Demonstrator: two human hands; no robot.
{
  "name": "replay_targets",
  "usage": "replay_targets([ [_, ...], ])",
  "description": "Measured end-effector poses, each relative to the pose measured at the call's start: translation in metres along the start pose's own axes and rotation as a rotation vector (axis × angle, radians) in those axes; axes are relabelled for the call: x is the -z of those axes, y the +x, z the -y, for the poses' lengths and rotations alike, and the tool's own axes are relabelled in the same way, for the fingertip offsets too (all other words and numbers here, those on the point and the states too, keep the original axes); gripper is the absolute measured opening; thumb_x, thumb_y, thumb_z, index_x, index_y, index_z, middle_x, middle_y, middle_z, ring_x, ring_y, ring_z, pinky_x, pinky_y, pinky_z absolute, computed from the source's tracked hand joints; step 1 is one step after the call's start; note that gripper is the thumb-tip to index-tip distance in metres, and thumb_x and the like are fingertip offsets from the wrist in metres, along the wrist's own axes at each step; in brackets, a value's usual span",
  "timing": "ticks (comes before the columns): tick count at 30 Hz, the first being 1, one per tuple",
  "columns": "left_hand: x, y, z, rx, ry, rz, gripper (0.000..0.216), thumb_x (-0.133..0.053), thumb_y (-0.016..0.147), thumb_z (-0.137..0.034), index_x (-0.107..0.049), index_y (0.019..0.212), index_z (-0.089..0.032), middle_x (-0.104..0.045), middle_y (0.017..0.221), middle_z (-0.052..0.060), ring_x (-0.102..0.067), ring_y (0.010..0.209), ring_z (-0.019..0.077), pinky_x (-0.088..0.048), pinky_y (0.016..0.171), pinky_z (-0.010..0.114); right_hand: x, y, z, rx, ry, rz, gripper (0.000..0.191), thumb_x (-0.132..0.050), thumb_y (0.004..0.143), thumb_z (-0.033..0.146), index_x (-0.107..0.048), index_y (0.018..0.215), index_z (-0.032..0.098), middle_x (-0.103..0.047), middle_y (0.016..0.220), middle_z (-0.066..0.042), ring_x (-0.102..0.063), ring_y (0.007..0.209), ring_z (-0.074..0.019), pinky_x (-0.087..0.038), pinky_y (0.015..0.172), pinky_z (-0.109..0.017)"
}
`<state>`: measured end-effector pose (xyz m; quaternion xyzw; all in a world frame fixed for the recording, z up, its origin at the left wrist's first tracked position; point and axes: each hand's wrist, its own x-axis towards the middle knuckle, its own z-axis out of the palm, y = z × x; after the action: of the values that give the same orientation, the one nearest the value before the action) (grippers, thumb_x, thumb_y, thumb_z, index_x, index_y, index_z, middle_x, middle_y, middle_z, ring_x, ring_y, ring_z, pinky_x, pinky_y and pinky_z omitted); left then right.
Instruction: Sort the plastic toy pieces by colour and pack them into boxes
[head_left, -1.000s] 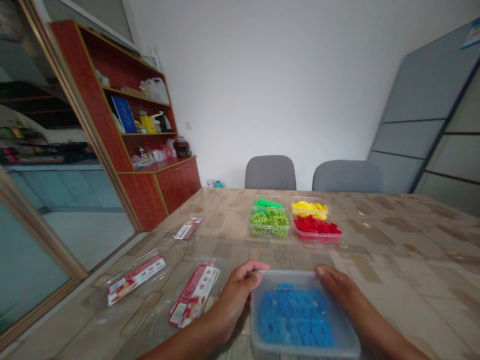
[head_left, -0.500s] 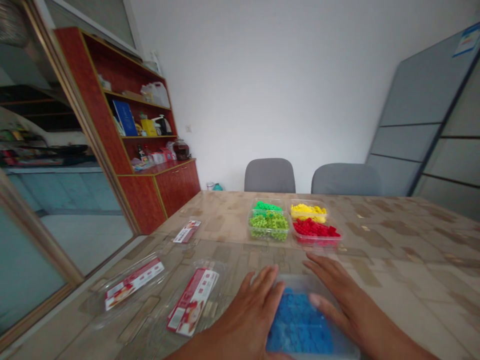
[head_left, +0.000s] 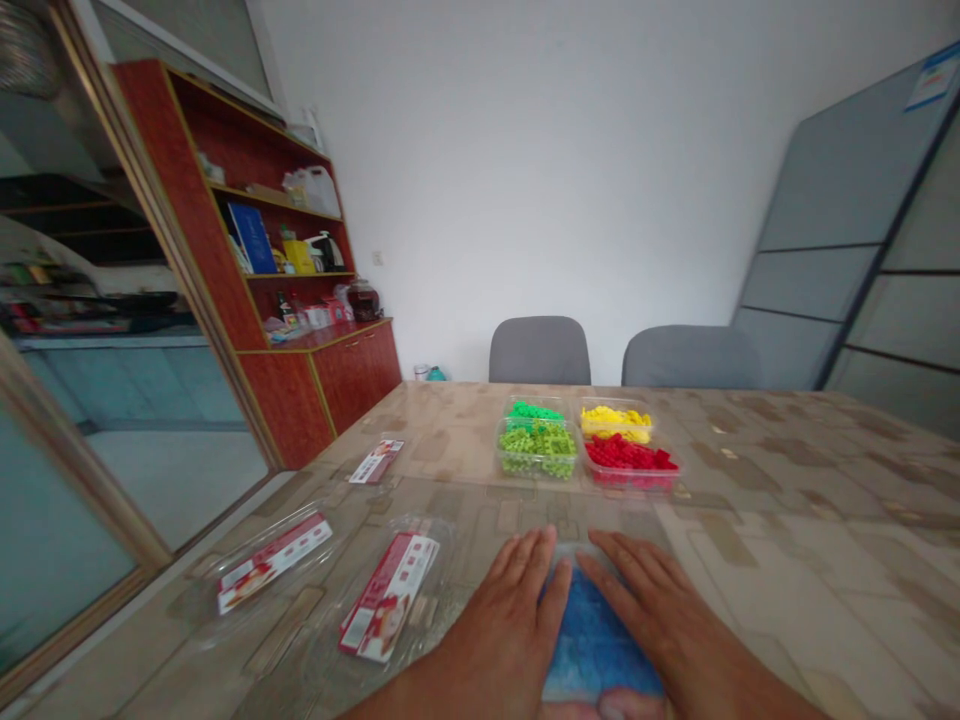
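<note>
A plastic box of blue pieces (head_left: 598, 640) lies directly beneath the fingers (head_left: 553, 600) of both hands, its blue contents showing in the gap between them. Most of its edges are covered by the left hand (head_left: 504, 625) and the right hand (head_left: 671, 625).

The worktop (head_left: 757, 560) has a brown-and-beige patterned cover. Beyond the fingertips, near the far edge, four clear boxes stand close together: lime-green pieces (head_left: 538, 440) and red pieces (head_left: 628, 454) in the nearer pair, green pieces (head_left: 535, 411) and yellow pieces (head_left: 616, 417) behind. Left of the fingers lie three labels in red and white: the nearest label (head_left: 389, 597) and the leftmost label (head_left: 274, 562) on clear plastic, a smaller label (head_left: 377, 461) farther off. Past the worktop, two grey chairs (head_left: 540, 350) face the fingers before a white wall (head_left: 495, 180); a reddish-brown cabinet (head_left: 358, 360) with filled shelves stands to the far left.

Both hands are open, palms down, fingers outstretched and slightly parted, laid over the top of the box. The thumbs point toward each other along the bottom; whether they touch is unclear.
</note>
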<state>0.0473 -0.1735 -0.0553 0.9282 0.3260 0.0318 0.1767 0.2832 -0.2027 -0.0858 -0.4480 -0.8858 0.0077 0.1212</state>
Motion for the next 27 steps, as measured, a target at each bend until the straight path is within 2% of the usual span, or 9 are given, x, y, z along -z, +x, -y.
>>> replay_targets([
  [3, -0.001, 0.0, 0.005, 0.012, -0.01, -0.019, 0.096, -0.06, 0.078, -0.061, -0.025, 0.149, -0.008, -0.005, 0.155, 0.021, -0.004, 0.143, 0.0366, -0.011, 0.116, 0.055, 0.013, 0.004, 0.004, -0.016, 0.038, 0.052, 0.09, -0.057, 0.078, 0.07, -0.038, 0.146, 0.015, -0.035, 0.147, -0.024, -0.033, 0.134, -0.0429, -0.031, 0.105, -0.063],
  [5, 0.001, 0.002, 0.008, 0.024, -0.023, -0.014, 0.095, -0.063, 0.076, -0.059, -0.029, 0.148, -0.008, -0.009, 0.155, 0.021, -0.009, 0.143, 0.0374, -0.014, 0.116, 0.055, 0.022, 0.006, 0.006, -0.021, 0.06, 0.06, 0.091, -0.061, 0.076, 0.069, -0.04, 0.145, 0.014, -0.036, 0.146, -0.025, -0.034, 0.134, -0.0431, -0.032, 0.106, -0.062],
  [10, 0.009, 0.009, 0.008, 0.056, -0.025, 0.027, 0.088, -0.067, 0.068, -0.038, -0.035, 0.145, -0.008, -0.022, 0.153, 0.026, -0.022, 0.139, 0.0441, -0.021, 0.111, 0.061, 0.033, 0.009, 0.008, -0.031, 0.127, 0.055, 0.081, -0.071, 0.072, 0.039, -0.042, 0.145, 0.017, -0.042, 0.144, -0.022, -0.039, 0.132, -0.0401, -0.034, 0.107, -0.056],
  [13, 0.007, 0.011, 0.008, 0.056, 0.0, -0.004, 0.092, -0.069, 0.066, -0.041, -0.035, 0.146, -0.009, -0.03, 0.15, 0.027, -0.028, 0.136, 0.0467, -0.022, 0.11, 0.062, 0.034, 0.01, 0.013, -0.055, 0.124, 0.089, 0.086, -0.07, 0.065, 0.026, -0.041, 0.145, 0.016, -0.039, 0.145, -0.022, -0.037, 0.133, -0.0413, -0.036, 0.106, -0.057],
  [16, 0.004, 0.014, 0.008, 0.046, 0.041, -0.009, 0.094, -0.068, 0.066, -0.046, -0.035, 0.146, -0.009, -0.031, 0.149, 0.027, -0.029, 0.134, 0.0474, -0.022, 0.11, 0.062, 0.041, 0.012, 0.02, -0.098, 0.082, 0.125, 0.086, -0.068, 0.062, 0.022, -0.043, 0.144, 0.012, -0.038, 0.144, -0.027, -0.037, 0.132, -0.0455, -0.038, 0.102, -0.062],
  [19, 0.006, 0.022, 0.002, 0.023, 0.063, -0.008, 0.095, -0.07, 0.065, -0.046, -0.037, 0.144, -0.006, -0.033, 0.147, 0.029, -0.031, 0.133, 0.0469, -0.024, 0.11, 0.06, 0.051, 0.011, 0.019, -0.152, 0.101, 0.192, 0.087, -0.068, 0.062, 0.021, -0.042, 0.144, 0.01, -0.036, 0.145, -0.028, -0.034, 0.133, -0.0455, -0.035, 0.103, -0.062],
  [23, 0.013, 0.048, -0.02, -0.062, 0.059, -0.109, 0.091, -0.075, 0.06, -0.048, -0.047, 0.137, -0.008, -0.047, 0.136, 0.026, -0.044, 0.123, 0.0437, -0.034, 0.105, 0.055, 0.06, -0.004, -0.007, -0.214, 0.127, 0.21, 0.09, -0.066, 0.063, 0.021, -0.037, 0.147, 0.013, -0.031, 0.15, -0.024, -0.028, 0.138, -0.0419, -0.029, 0.107, -0.062],
  [27, 0.012, 0.101, -0.043, -0.216, 0.086, -0.199, 0.082, -0.078, 0.055, -0.051, -0.059, 0.121, -0.008, -0.058, 0.116, 0.023, -0.055, 0.104, 0.0416, -0.045, 0.093, 0.054, 0.065, -0.034, -0.058, -0.265, 0.073, 0.167, 0.087, -0.067, 0.065, 0.029, -0.039, 0.146, 0.012, -0.034, 0.15, -0.022, -0.03, 0.137, -0.0404, -0.027, 0.109, -0.061],
])
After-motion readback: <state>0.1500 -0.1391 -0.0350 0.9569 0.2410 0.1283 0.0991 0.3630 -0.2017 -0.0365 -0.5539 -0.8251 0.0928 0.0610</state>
